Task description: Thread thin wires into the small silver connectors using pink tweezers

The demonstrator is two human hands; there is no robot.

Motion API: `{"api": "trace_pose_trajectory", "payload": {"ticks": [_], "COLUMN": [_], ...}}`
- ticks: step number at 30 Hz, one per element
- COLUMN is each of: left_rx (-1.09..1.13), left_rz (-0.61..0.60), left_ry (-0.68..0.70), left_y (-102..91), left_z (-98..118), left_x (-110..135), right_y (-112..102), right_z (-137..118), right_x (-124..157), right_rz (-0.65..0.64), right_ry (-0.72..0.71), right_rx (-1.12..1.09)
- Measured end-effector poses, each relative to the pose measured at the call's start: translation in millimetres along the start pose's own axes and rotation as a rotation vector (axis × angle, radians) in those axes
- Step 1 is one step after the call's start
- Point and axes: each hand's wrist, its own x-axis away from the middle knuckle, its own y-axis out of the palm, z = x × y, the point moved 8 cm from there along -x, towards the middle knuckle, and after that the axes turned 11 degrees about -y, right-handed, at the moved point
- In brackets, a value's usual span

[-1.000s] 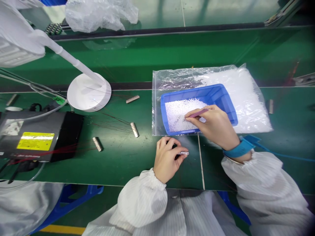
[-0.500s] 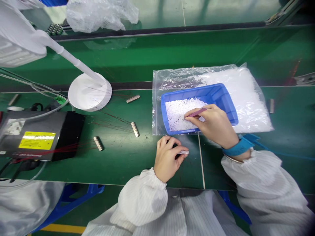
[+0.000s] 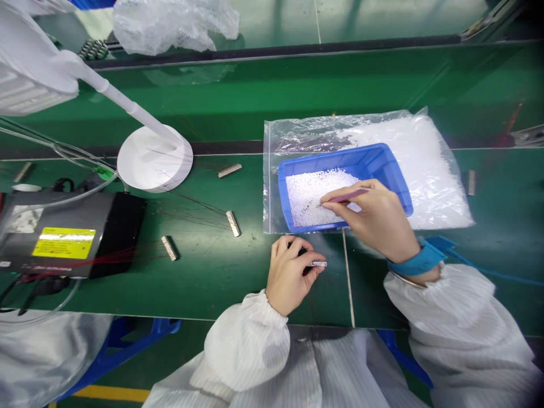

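My right hand [image 3: 374, 218] is closed around pink tweezers [image 3: 346, 196], their metal tips down at the small white beads [image 3: 308, 195] in a blue plastic bin [image 3: 393, 170]. Whether the tips grip a bead is too small to tell. On the bench in front of the bin, my left hand [image 3: 289, 272] pinches a small light-coloured rectangular block [image 3: 318, 263] between thumb and fingers; much of it is hidden by the hand. Under the bin lies a clear zip bag [image 3: 433, 175] full of white beads.
Several similar blocks lie on the green bench, among them one block [image 3: 233, 223] with thin dark red wires. A white lamp base [image 3: 155, 161] stands left, beyond a black box [image 3: 80, 232] with a yellow label. Bubble-like clear plastic [image 3: 174, 25] sits on the far ledge.
My right hand and the tweezers have shifted slightly to the right over the bin, with the tips still at the beads. My left hand holds the block in the same place.
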Motion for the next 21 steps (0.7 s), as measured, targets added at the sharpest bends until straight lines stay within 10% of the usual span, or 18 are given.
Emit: {"api": "trace_pose_trajectory", "payload": {"ticks": [8, 21], "left_rx": [-0.012, -0.046], "left_rz": [-0.008, -0.021], "left_ry": [-0.016, -0.029], "left_y": [1.6, 3.5], "left_z": [-1.0, -1.2], "left_x": [-0.5, -2.4], "right_y": [-36.3, 4.3], "right_z": [-14.2, -31.3], "right_x": [61.7, 89.6], "right_rz": [0.142, 0.07], "right_ry": [0.163, 0.1], "right_rx": [-0.138, -0.266]}}
